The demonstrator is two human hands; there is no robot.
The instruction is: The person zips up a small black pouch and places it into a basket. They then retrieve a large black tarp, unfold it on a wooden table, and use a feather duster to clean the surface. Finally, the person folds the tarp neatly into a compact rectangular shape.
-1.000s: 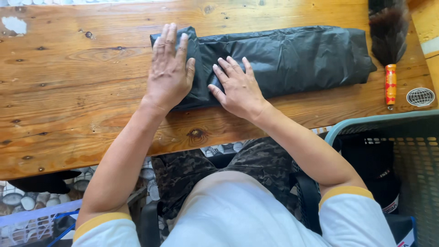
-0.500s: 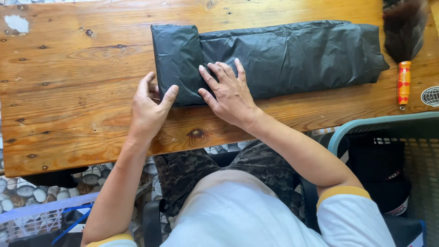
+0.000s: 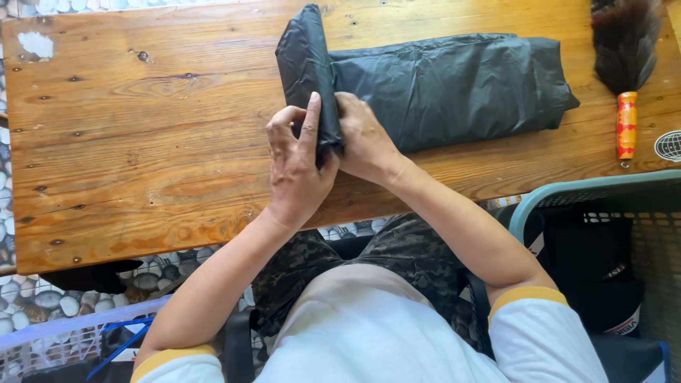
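Black folded cloth (image 3: 454, 89) lies on our wooden tabletop (image 3: 142, 163); our left hand (image 3: 298, 167) and right hand (image 3: 362, 138) pinch its raised left fold between them. A feather duster (image 3: 626, 71) rests just right of it, its brush cut off at the frame's top; a mesh basket (image 3: 603, 191) stands below, its contents indistinct.

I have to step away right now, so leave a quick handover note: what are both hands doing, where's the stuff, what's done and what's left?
Left hand and right hand: both pinch the near end of the raised left fold of the black garment.
Garment: lies folded into a long strip across the wooden table; its left end is lifted on edge, not yet laid flat.
Done: long strip folded.
Left: probably lay the raised end over and finish folding.
Nearby: feather duster at the table's right end, mesh basket on the right.
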